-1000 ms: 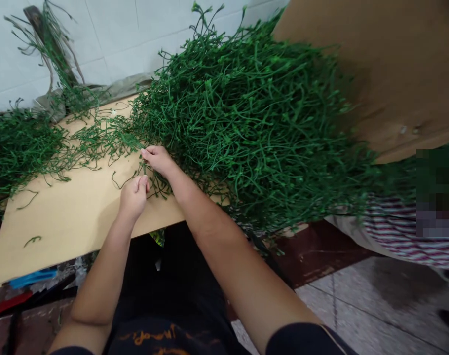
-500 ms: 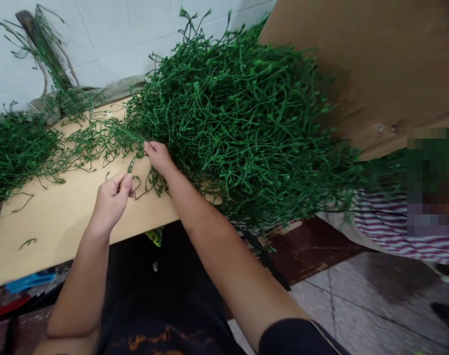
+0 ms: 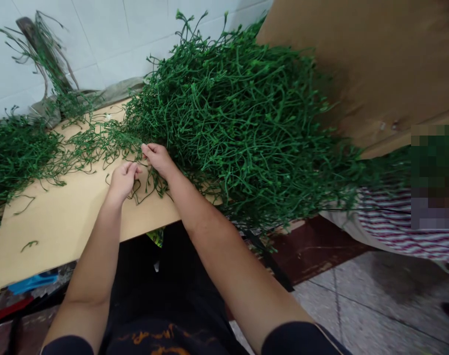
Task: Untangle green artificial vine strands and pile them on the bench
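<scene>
My left hand (image 3: 124, 180) is closed in a pinch over the board, with a thin green plastic stem (image 3: 137, 193) curling out beneath its fingers. Just to the right and slightly farther off, my right hand (image 3: 158, 159) also pinches, its fingertips at the edge of the loose greenery. What lies between its fingers is too small to make out clearly. Behind and right of it rises a big heap of artificial green stems (image 3: 232, 113) with small budded tips. A looser spread of stems (image 3: 94, 143) lies beyond my left hand.
The tan board (image 3: 72, 212) carries another pile of greenery (image 3: 17, 158) at the left and a short stray piece (image 3: 29, 244). Stems hang over an upright post (image 3: 43, 54) by the tiled wall. Cardboard (image 3: 387, 64) stands at the right, near a person in striped clothing (image 3: 387, 217).
My left hand has moved away from me and to the right, closer to my right hand. My right hand has stayed almost in place, fingers still pinched.
</scene>
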The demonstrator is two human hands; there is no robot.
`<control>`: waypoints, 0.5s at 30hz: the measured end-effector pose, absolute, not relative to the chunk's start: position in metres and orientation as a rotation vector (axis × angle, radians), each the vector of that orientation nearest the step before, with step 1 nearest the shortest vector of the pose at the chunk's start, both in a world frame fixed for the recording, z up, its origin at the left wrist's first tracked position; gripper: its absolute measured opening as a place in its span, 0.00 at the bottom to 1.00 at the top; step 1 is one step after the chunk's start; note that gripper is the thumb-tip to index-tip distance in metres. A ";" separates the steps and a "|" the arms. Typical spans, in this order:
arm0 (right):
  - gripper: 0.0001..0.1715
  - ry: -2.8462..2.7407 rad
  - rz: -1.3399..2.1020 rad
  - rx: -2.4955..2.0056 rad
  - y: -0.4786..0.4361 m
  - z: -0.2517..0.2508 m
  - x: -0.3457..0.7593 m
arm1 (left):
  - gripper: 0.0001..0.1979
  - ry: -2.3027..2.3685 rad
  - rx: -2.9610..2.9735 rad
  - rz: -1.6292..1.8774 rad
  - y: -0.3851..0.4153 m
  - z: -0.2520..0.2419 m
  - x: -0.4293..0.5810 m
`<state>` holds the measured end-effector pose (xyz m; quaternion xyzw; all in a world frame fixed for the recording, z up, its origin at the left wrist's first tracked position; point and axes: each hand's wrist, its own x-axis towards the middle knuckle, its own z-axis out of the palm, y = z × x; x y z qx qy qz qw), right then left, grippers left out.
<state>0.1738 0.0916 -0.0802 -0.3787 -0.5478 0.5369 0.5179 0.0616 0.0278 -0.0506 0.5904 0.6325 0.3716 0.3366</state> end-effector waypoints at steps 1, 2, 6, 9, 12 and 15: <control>0.19 -1.315 1.281 -0.916 0.093 -0.080 0.174 | 0.12 1.678 1.563 0.955 0.023 -0.048 0.062; 0.19 -1.310 1.271 -0.930 0.095 -0.080 0.173 | 0.13 1.697 1.595 0.946 0.016 -0.044 0.063; 0.20 -1.153 1.213 -1.088 0.104 -0.081 0.172 | 0.15 1.564 1.804 0.856 -0.023 -0.016 0.063; 0.21 -1.097 1.172 -1.116 0.107 -0.083 0.172 | 0.15 1.598 1.832 0.877 -0.035 -0.004 0.056; 0.22 -1.079 1.266 -1.059 0.102 -0.081 0.172 | 0.13 1.726 1.747 0.909 -0.020 -0.017 0.046; 0.24 -1.037 1.445 -0.974 0.093 -0.073 0.173 | 0.15 1.747 1.786 0.882 0.000 -0.040 0.048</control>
